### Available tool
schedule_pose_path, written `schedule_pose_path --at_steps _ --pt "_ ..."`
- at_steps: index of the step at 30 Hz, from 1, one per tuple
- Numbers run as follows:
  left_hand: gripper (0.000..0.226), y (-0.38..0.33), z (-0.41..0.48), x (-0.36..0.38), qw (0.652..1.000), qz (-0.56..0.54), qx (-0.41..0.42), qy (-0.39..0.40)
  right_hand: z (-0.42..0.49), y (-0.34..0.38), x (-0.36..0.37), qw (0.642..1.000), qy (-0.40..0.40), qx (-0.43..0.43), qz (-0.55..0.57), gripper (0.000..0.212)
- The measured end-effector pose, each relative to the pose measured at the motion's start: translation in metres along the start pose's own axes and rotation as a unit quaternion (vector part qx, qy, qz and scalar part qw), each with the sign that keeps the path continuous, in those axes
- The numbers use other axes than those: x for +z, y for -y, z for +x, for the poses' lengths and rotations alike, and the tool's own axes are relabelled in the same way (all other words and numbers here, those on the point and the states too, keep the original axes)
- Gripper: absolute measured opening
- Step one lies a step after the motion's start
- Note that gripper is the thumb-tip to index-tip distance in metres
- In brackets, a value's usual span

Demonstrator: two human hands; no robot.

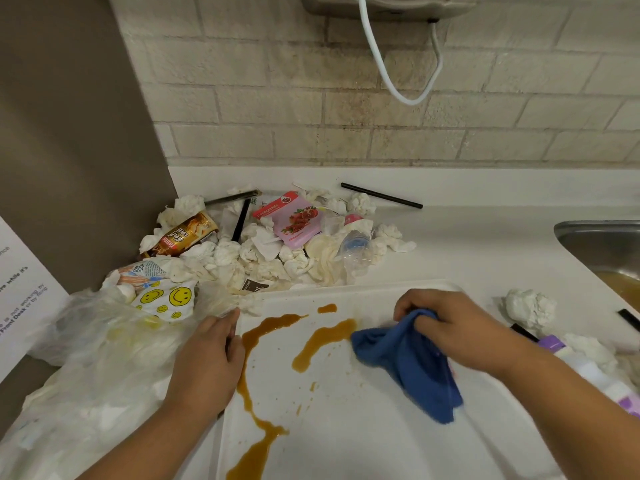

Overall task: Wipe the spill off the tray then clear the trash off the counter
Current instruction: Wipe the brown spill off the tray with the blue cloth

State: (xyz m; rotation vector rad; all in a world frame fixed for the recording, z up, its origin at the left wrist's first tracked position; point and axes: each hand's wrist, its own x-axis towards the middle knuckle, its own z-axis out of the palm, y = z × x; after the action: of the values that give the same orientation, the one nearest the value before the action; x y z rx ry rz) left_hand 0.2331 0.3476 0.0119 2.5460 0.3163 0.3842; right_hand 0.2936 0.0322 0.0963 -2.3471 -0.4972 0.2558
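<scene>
While left hand [207,362] rests flat on tray [346,431] edge, right hand [460,330] clutches blue cloth [408,368].

we see bare counter [485,251] between the trash heap [263,247] and the sink [602,240], with a black straw [381,195] lying at the back. a plastic bag [104,348] crowds the left rim of the tray [363,427]; what seem to be tissues and packets [588,355] hem its right side.

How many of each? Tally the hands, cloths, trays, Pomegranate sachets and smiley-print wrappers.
Hands: 2, left hand, right hand
Blue cloth: 1
Tray: 1
Pomegranate sachet: 1
Smiley-print wrapper: 1
Total: 6
</scene>
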Motion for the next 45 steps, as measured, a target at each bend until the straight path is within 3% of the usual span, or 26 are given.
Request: schedule_pose_path --at_steps 7,10,13,16,22,24,28,31,34,38,41,45 --pt "0.044 0.001 0.001 0.0 1.0 -0.009 0.001 -0.002 -0.01 0.021 -0.056 0.994 -0.101 0.034 -0.038 0.036" --pt "0.044 0.001 0.0 0.0 1.0 -0.01 0.0 0.0 -0.009 0.025 -0.062 0.983 -0.142 0.042 -0.108 0.03" --pt "0.045 -0.001 0.0 -0.001 1.0 -0.012 -0.001 0.0 -0.007 0.02 -0.042 0.984 -0.061 0.038 -0.164 0.014" --pt "0.044 -0.001 0.0 -0.002 1.0 -0.01 -0.003 -0.001 -0.004 0.006 -0.012 0.987 0.032 0.05 -0.148 0.031" --pt "0.045 -0.002 0.0 -0.001 1.0 -0.003 -0.004 -0.002 -0.005 -0.025 0.049 0.954 0.016 0.064 -0.294 0.08" --pt "0.045 -0.002 0.0 -0.001 1.0 0.0 -0.004 -0.001 -0.011 -0.024 0.071 0.942 -0.03 0.034 -0.332 0.073" --pt "0.045 0.0 0.0 -0.001 1.0 -0.002 -0.007 -0.001 -0.007 -0.027 0.079 0.949 -0.113 -0.041 -0.292 0.045" --pt "0.045 0.0 0.001 0.0 1.0 0.005 -0.006 0.0 0.005 -0.029 0.071 0.948 -0.129 0.001 -0.291 0.037" --pt "0.044 -0.002 0.0 -0.001 1.0 -0.002 -0.008 -0.005 0.002 -0.016 0.085 0.935 -0.098 0.037 -0.339 0.041" --pt "0.044 -0.003 -0.001 -0.002 1.0 -0.003 -0.012 -0.004 -0.009 -0.01 0.098 0.935 -0.088 0.008 -0.343 0.056" --pt "0.044 -0.003 0.0 -0.001 1.0 -0.001 -0.004 -0.003 0.004 -0.021 0.087 0.94 -0.097 0.072 -0.32 0.073" --pt "0.044 -0.001 0.001 -0.001 1.0 -0.002 -0.009 -0.002 0.0 -0.005 0.1 0.927 -0.074 0.093 -0.356 0.073"
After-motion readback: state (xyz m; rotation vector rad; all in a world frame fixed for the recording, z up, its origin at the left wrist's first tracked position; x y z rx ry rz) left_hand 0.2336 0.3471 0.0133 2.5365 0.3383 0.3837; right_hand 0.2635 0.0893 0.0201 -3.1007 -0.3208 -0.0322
